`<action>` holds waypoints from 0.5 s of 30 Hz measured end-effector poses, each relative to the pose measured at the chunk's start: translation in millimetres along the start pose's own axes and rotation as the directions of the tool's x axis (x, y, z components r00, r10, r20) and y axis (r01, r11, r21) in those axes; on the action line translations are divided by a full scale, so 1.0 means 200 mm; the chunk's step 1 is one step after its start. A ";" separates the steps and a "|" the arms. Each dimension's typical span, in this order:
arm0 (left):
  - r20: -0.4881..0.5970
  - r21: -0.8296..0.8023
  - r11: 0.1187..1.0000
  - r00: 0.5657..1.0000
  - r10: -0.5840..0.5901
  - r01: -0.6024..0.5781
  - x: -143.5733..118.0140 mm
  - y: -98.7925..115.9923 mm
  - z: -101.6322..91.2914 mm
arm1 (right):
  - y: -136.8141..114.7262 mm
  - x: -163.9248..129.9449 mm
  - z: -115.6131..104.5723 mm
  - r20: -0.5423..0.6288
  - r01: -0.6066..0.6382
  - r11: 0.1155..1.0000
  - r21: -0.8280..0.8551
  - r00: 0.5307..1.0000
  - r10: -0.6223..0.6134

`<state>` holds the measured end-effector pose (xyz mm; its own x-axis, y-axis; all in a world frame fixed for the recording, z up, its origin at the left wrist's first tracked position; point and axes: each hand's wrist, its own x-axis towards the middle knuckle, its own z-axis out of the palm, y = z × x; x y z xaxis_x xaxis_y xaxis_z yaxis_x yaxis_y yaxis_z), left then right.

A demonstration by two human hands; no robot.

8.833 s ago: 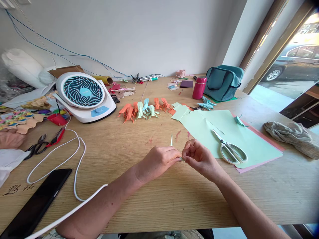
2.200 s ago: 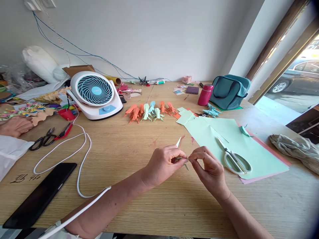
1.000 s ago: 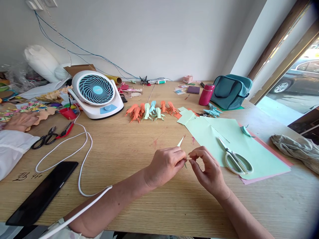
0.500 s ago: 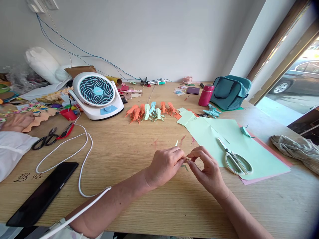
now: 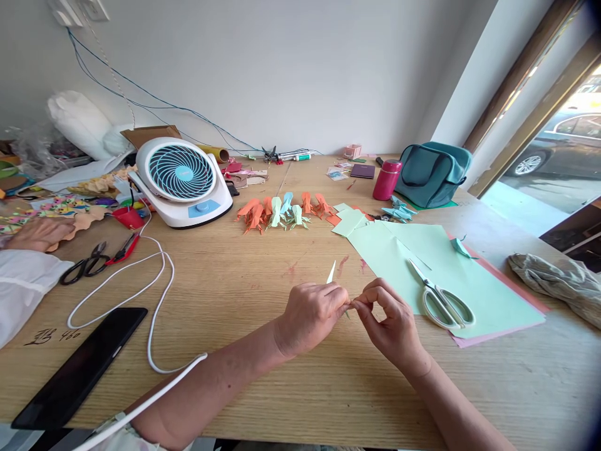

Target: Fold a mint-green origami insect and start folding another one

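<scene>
My left hand (image 5: pixel 313 315) is closed around a small piece of folded pale green paper (image 5: pixel 331 272), whose pointed tip sticks up above the knuckles. The rest of the paper is mostly hidden by the fingers. My right hand (image 5: pixel 387 322) pinches at the same piece, its thumb and forefinger meeting the left fingertips. Beyond the hands stands a row of folded paper figures in orange (image 5: pixel 254 215), pale green (image 5: pixel 297 217) and blue (image 5: pixel 287 203). To the right, white-handled scissors (image 5: pixel 448 305) lie on large pale green sheets (image 5: pixel 408 250).
A white and blue fan (image 5: pixel 181 178) stands at the back left, near black scissors (image 5: pixel 85 263). A white cable (image 5: pixel 150 351) runs past a black phone (image 5: pixel 79 366) and over my left forearm. A co-worker's hand (image 5: pixel 40 234) rests at far left. A pink bottle (image 5: pixel 387 180) stands beside a teal bag (image 5: pixel 434 175).
The paper's pointed tip has turned and shows more above my left hand. Less of the green strip below the fingertips is visible. The co-worker's hand has shifted slightly right.
</scene>
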<state>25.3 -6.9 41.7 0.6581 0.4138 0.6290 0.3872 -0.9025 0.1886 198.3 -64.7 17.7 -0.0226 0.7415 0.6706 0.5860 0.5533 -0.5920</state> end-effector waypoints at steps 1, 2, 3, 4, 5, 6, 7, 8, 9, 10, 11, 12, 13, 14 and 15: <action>0.003 -0.048 0.998 1.000 -0.028 0.028 0.00 0.00 0.00 | 0.00 0.00 -0.01 0.003 -0.012 1.000 0.013 1.000 0.012; 0.007 -0.105 0.992 0.998 -0.067 0.067 0.00 0.00 0.00 | 0.00 0.00 -0.01 0.006 -0.032 0.999 0.028 0.999 0.032; 0.011 -0.163 0.980 0.993 -0.114 0.114 0.01 0.00 0.00 | 0.01 0.00 -0.02 0.009 -0.056 0.998 0.042 0.998 0.055; 0.017 -0.218 0.962 0.986 -0.164 0.164 0.01 -0.01 0.00 | 0.01 0.00 -0.02 0.010 -0.078 0.995 0.054 0.997 0.078; 0.022 -0.266 0.940 0.977 -0.213 0.212 0.02 -0.01 -0.01 | 0.01 0.00 -0.02 0.014 -0.096 0.993 0.062 0.995 0.095; 0.029 -0.306 0.917 0.966 -0.258 0.255 0.03 -0.01 -0.01 | 0.01 0.00 -0.02 0.021 -0.106 0.992 0.066 0.994 0.104; 0.038 -0.338 0.895 0.955 -0.295 0.290 0.04 -0.02 -0.02 | 0.02 0.00 -0.02 0.030 -0.108 0.992 0.068 0.994 0.106; 0.050 -0.367 0.874 0.945 -0.323 0.318 0.04 -0.02 -0.02 | 0.02 0.00 -0.01 0.038 -0.105 0.992 0.067 0.994 0.102; 0.060 -0.394 0.854 0.937 -0.344 0.339 0.05 -0.02 -0.02 | 0.02 0.00 -0.01 0.047 -0.099 0.993 0.066 0.994 0.096; 0.066 -0.419 0.837 0.931 -0.359 0.353 0.05 -0.02 -0.03 | 0.01 0.01 0.00 0.060 -0.093 0.994 0.064 0.994 0.090; 0.066 -0.441 0.821 0.926 -0.373 0.362 0.05 -0.03 -0.03 | 0.01 0.01 0.00 0.074 -0.087 0.994 0.058 0.994 0.083; 0.061 -0.463 0.807 0.921 -0.384 0.367 0.05 -0.03 -0.02 | 0.01 0.01 0.01 0.089 -0.082 0.996 0.046 0.993 0.078; 0.050 -0.484 0.794 0.917 -0.395 0.368 0.05 -0.03 -0.02 | 0.00 0.01 0.01 0.103 -0.078 0.997 0.029 0.992 0.075; 0.039 -0.507 0.780 0.914 -0.405 0.367 0.04 -0.03 -0.01 | 0.00 0.01 0.02 0.115 -0.076 0.997 0.007 0.991 0.075; 0.034 -0.533 0.763 0.910 -0.412 0.366 0.04 -0.02 0.00 | 0.00 0.01 0.03 0.119 -0.076 0.997 -0.019 0.990 0.078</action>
<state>28.1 0.4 45.9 0.4614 0.7529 0.4693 0.1922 -0.6012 0.7756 193.9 -61.7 16.1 -0.0734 0.8221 0.5647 0.6011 0.4883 -0.6327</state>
